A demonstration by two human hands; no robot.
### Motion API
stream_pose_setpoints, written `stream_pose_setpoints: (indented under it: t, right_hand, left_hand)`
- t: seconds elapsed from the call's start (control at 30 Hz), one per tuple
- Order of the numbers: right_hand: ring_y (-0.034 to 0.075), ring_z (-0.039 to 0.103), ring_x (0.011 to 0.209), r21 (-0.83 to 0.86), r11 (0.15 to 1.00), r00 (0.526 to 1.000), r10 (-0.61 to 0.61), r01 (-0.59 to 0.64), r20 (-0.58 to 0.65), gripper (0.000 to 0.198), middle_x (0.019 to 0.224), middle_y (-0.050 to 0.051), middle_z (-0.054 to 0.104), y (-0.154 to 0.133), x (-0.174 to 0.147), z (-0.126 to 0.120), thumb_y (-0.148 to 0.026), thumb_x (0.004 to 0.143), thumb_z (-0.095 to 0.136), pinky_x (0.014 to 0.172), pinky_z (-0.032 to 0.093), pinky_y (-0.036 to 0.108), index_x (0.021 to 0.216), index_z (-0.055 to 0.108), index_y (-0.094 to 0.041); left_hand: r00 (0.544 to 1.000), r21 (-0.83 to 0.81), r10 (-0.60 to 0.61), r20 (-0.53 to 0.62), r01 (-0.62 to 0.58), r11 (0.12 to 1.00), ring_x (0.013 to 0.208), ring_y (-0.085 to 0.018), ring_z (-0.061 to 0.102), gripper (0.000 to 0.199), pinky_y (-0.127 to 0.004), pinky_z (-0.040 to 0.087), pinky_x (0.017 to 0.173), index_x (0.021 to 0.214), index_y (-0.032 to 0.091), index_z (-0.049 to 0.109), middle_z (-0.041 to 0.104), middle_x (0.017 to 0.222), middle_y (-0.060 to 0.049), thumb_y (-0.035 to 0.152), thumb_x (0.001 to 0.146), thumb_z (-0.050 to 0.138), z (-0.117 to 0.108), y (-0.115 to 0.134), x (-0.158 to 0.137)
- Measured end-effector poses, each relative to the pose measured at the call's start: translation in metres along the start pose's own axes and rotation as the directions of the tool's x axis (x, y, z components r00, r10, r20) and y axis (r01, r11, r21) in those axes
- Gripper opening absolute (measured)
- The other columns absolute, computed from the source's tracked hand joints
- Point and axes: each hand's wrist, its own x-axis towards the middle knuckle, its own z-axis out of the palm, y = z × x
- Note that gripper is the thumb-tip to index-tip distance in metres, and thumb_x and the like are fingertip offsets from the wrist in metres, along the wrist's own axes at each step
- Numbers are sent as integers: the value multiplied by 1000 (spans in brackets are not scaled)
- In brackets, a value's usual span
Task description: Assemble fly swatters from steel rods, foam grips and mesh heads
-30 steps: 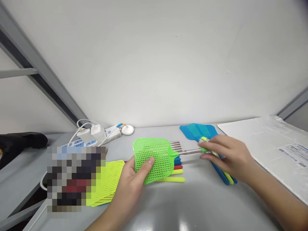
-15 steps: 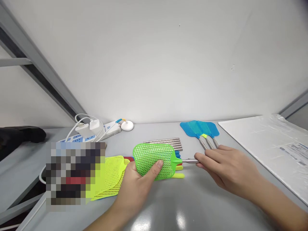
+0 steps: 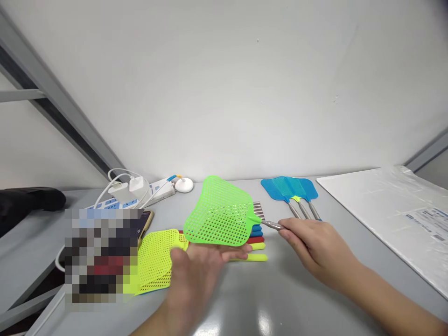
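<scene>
My right hand (image 3: 315, 247) is closed round the metal handle of a fly swatter (image 3: 222, 212) with a bright green mesh head. The head is raised above the table and tilted, its broad face toward me. Just below it my left hand (image 3: 199, 270) lies palm up, fingers apart, holding nothing. Yellow mesh swatter heads (image 3: 157, 256) lie in a stack left of that hand. Behind the green head, metal rods (image 3: 258, 211) show in part. Blue, red and yellow plastic grips (image 3: 257, 246) stick out beneath it. Whether my left fingertips touch a yellow grip I cannot tell.
Blue-headed fly swatters (image 3: 289, 188) with metal handles lie at the back right. A white wrapped panel (image 3: 385, 210) covers the right side. At the back left stand a power strip (image 3: 161, 190) with plugs and cables, and a white round device (image 3: 184, 185). A phone (image 3: 146, 223) is partly blurred out.
My left hand has let go of the green head and opened below it. The swatter's head has risen and turned, while my right hand keeps hold of its handle.
</scene>
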Motion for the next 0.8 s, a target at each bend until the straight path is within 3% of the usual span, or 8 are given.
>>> stream_pose_setpoints:
  t: [0.1, 0.23, 0.37, 0.43, 0.5, 0.57, 0.63, 0.8]
  right_hand:
    - [15, 50, 54, -48, 998, 999, -46, 47, 11, 20, 69, 0, 63, -12, -4, 2, -27, 101, 38, 54, 27, 30, 98, 57, -21]
    - [16, 43, 51, -66, 992, 993, -106, 109, 47, 19, 66, -1, 58, -28, -10, 9, -27, 100, 40, 54, 23, 31, 102, 58, -21]
    - [14, 42, 54, 206, 977, 979, 13, -56, 204, 25, 71, 0, 58, -37, -11, 9, -31, 102, 36, 54, 23, 30, 98, 60, -23]
    - [14, 43, 57, 405, 875, 924, 108, -264, 368, 31, 71, 0, 56, -39, -9, 2, -39, 102, 34, 54, 26, 28, 93, 60, -24]
    - [13, 42, 59, 539, 685, 818, 149, -491, 555, 37, 70, -1, 51, -39, -6, -7, -47, 101, 34, 54, 27, 26, 92, 60, -23]
    - [11, 36, 58, 592, 469, 699, 80, -656, 711, 42, 65, -3, 42, -38, -3, -14, -55, 99, 35, 52, 26, 24, 92, 60, -21]
    - [9, 30, 56, 604, 312, 631, -15, -734, 775, 45, 61, -5, 35, -38, -2, -16, -58, 97, 36, 50, 23, 23, 92, 60, -20]
    - [8, 29, 59, 670, 133, 677, 9, -730, 736, 41, 70, -5, 34, -44, -4, -9, -59, 93, 47, 50, 22, 21, 96, 57, -19]
  left_hand:
    - [999, 232, -16, 45, 5, 973, 88, -30, 66, 67, -42, 53, 80, 89, 19, 73, 71, 99, -14, 81, 68, 56, 4, -12, -7]
    - [998, 390, 14, -55, 9, 921, 82, -22, 62, 36, -37, 46, 91, 96, 23, 70, 66, 75, -4, 56, 86, 58, 6, -21, -14]
    - [996, 535, 37, -87, 16, 845, 75, -18, 59, 24, -31, 47, 81, 91, 25, 69, 62, 71, 0, 47, 88, 60, 4, -21, -16]
    - [998, 546, 57, -41, -26, 838, 80, -18, 60, 23, -31, 47, 83, 92, 26, 69, 65, 78, 0, 46, 88, 60, 1, -19, -16]
    - [997, 542, 68, 40, -79, 837, 93, -18, 61, 19, -30, 45, 91, 95, 27, 69, 68, 92, -1, 44, 89, 61, -2, -18, -17]
    - [993, 530, 60, 98, -103, 842, 103, -18, 60, 17, -30, 42, 96, 98, 29, 69, 69, 102, 0, 41, 90, 61, -5, -18, -18]
    - [993, 514, 49, 104, -95, 852, 104, -18, 60, 17, -30, 42, 97, 100, 28, 69, 69, 103, 0, 40, 90, 62, -7, -19, -18]
    - [981, 436, -85, 172, 2, 900, 85, -17, 62, 21, -30, 49, 82, 86, 21, 70, 68, 85, -2, 40, 90, 61, 0, -26, -19]
